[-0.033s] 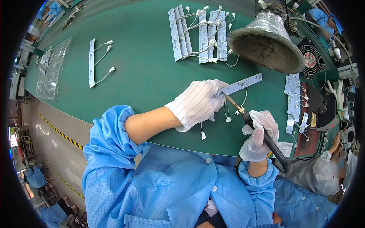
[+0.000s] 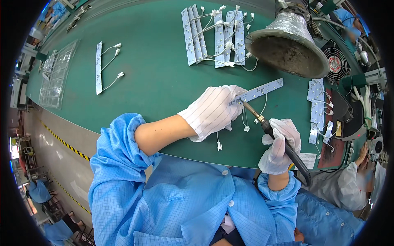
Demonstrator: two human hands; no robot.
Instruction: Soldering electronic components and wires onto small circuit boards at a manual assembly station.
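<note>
In a white striped glove, my left hand pinches the near end of a narrow LED circuit strip, which slants up to the right above the green bench. Thin white leads with small connectors hang from the strip; one connector dangles beside the glove and another below it. My right hand, gloved too, is closed around the black handle of a soldering iron. The iron's tip meets the strip right by my left fingertips. What lies under those fingertips is hidden.
A wide fume-extraction hood looms at the upper right. Several wired LED strips lie beyond my hands, with one strip and a clear tray to the left. More strips sit at right, near a fan and a co-worker's sleeve.
</note>
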